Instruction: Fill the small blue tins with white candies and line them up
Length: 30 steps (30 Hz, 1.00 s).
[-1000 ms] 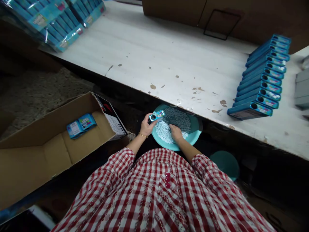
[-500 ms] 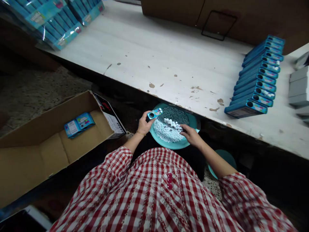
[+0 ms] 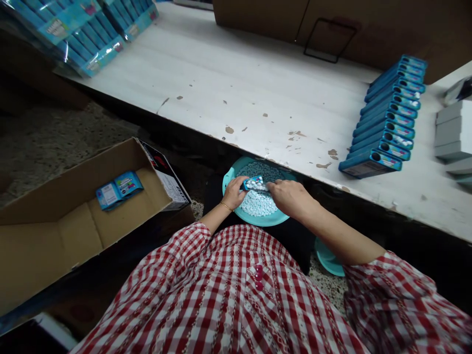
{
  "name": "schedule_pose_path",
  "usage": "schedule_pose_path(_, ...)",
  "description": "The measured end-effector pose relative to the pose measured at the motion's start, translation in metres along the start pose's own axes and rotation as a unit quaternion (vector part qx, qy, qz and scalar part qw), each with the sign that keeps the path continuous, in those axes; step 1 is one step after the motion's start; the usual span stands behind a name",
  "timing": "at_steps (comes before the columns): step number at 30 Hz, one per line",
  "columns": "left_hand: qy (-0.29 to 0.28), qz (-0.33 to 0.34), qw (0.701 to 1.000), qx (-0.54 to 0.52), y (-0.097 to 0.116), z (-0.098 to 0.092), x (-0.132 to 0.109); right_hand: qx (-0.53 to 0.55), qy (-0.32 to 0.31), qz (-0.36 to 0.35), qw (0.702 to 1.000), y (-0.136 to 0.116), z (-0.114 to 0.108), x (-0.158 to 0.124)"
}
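A teal bowl (image 3: 228, 178) full of small white tablets (image 3: 258, 202) rests below the table edge, in front of my lap. My left hand (image 3: 233, 192) is closed on a small blue box (image 3: 251, 183), held low over the tablets. Several white tablets lie at the box's open side. My right hand (image 3: 288, 195) is just right of the box with its fingers curled at the box's end; what they pinch is hidden.
A worn white table (image 3: 236, 88) spans the top. A row of blue boxes (image 3: 383, 132) stands at its right, grey boxes (image 3: 453, 130) beyond. Wrapped blue packs (image 3: 84, 29) lie top left. An open cardboard carton (image 3: 73, 216) with blue packets (image 3: 118, 189) sits left. A second teal bowl (image 3: 326, 255) is lower right.
My left hand lowered the blue box from above the bowl's far rim down onto the tablets. My right hand swept from the bowl's right side up to the box.
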<state>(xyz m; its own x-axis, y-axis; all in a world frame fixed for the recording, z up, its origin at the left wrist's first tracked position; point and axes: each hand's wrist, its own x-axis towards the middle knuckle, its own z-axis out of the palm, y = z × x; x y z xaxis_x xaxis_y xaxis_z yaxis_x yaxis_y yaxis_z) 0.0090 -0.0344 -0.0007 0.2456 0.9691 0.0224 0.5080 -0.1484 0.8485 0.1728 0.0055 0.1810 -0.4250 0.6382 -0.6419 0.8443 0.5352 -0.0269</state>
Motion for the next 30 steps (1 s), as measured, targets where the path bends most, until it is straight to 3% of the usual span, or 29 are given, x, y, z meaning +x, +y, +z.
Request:
schedule_pose_path(4,0.013,-0.001,1.0,-0.007,-0.003,-0.002,-0.002,-0.009,0.013,-0.002,1.0,-0.001,-0.009,-0.003)
schedule_pose_path(7,0.027,-0.018,0.999,-0.014,-0.002,-0.009,-0.005,0.012,0.039,0.024,0.999,0.016,-0.007,-0.013)
schedule_pose_path(13,0.019,0.009,1.0,0.016,0.009,-0.028,-0.012,0.1,0.085,0.083,0.988,0.056,0.027,-0.028)
schedule_pose_path(17,0.01,0.008,0.998,0.058,0.009,-0.037,-0.011,0.155,0.118,0.092,0.977,0.057,0.049,-0.027)
schedule_pose_path(22,0.037,-0.032,0.999,-0.014,0.009,-0.044,-0.007,0.262,0.192,0.073,0.943,0.046,0.057,-0.016)
schedule_pose_path(25,0.023,-0.046,0.996,-0.076,0.029,-0.041,-0.001,0.276,0.233,0.033,0.932,0.032,0.047,-0.008)
schedule_pose_path(30,-0.029,-0.009,0.985,-0.17,0.08,-0.027,0.015,0.176,0.196,-0.001,0.965,0.023,0.021,-0.019)
